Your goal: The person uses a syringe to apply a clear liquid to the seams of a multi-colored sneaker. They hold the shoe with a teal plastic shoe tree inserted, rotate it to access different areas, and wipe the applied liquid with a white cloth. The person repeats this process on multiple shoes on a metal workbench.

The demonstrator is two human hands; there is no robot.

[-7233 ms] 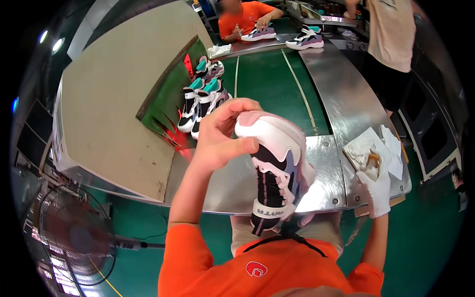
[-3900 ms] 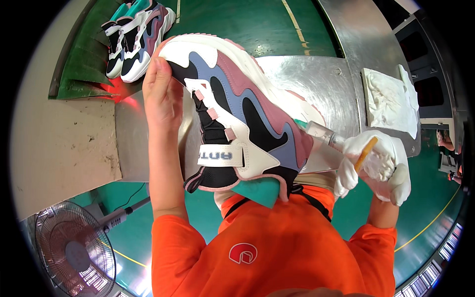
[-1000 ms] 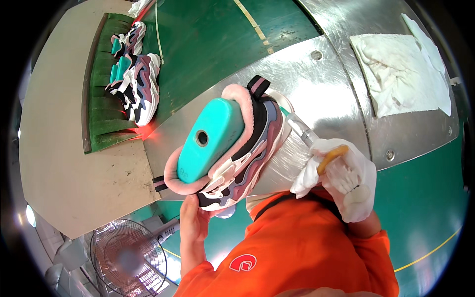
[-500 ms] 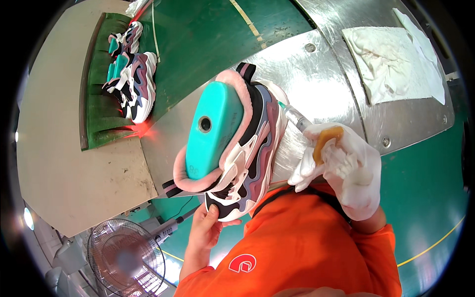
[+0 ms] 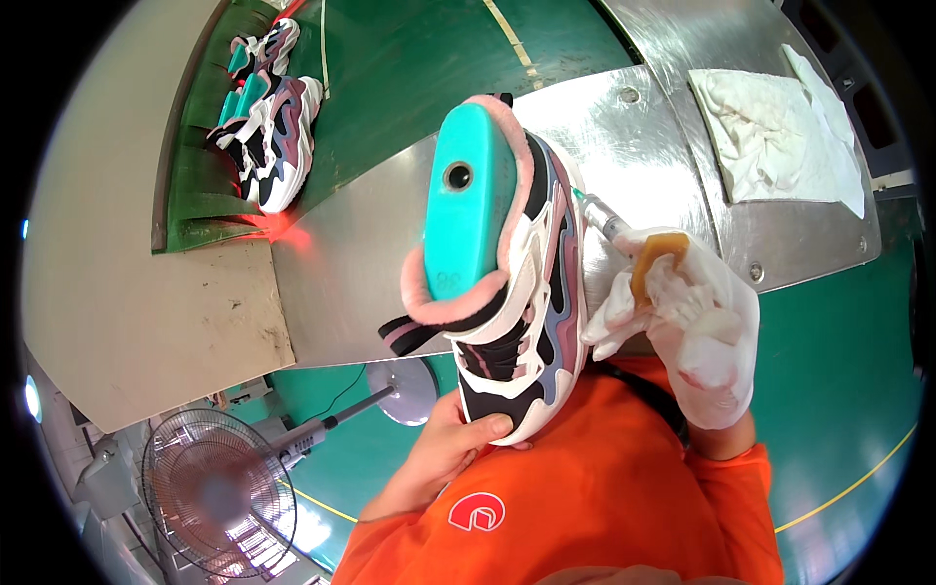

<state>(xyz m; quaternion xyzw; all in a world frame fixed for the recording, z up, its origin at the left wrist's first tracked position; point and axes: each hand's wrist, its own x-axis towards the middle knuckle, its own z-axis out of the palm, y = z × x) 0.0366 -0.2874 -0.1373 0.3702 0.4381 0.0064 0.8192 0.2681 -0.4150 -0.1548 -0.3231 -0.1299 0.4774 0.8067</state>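
A sneaker (image 5: 561, 327) in white, black, pink and grey-purple hangs before me, tilted with its toe toward my body. A teal shoe last (image 5: 478, 210) with a round hole fills its pink fleecy collar. My left hand (image 5: 450, 447) is bare and closed on the toe, thumb on top. Beside the sole, my right hand (image 5: 717, 356) wears a white glove and is closed around a clear syringe (image 5: 606, 220). The syringe's green tip points at the sole's edge; whether it touches is unclear. A curved amber-brown piece (image 5: 655, 261) also sits in the gloved fingers.
Similar sneakers (image 5: 278, 146) stand on a green conveyor (image 5: 409, 68) at the far left, by a red glow. A metal worktop (image 5: 643, 136) carries a folded white cloth (image 5: 770, 141) at right. A standing fan (image 5: 219, 487) is at lower left.
The sneaker has moved right and turned a little, its toe pointing more squarely at me. My right hand with the syringe has shifted slightly right. The whole view has also shifted.
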